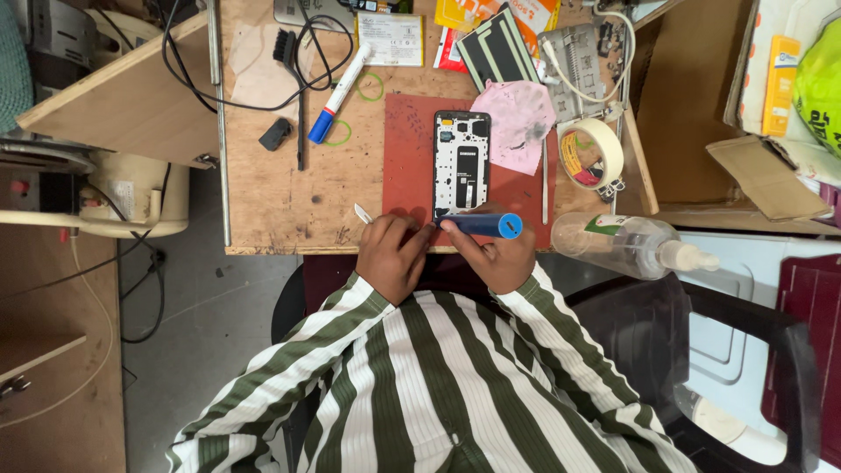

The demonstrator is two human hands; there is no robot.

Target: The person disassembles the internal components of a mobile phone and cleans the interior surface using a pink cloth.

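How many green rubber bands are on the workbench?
2. One green rubber band lies right of the marker's white barrel; the other sits by its blue cap. More may be hidden under clutter.

1 view only, head-worn, looking almost straight down from above own striped shirt [438,385]. Facing forward over wooden workbench [263,201], far edge at frame top. Fairly near: left hand [394,254] and right hand [499,254] low in centre, arm's reach below lens. Opened phone [462,162] on red mat [407,166] just beyond fingers. Floor visible left of left hand, dark chair [701,324] and clear bottle [626,241] right of right hand. No 2nd view, so no shared area.
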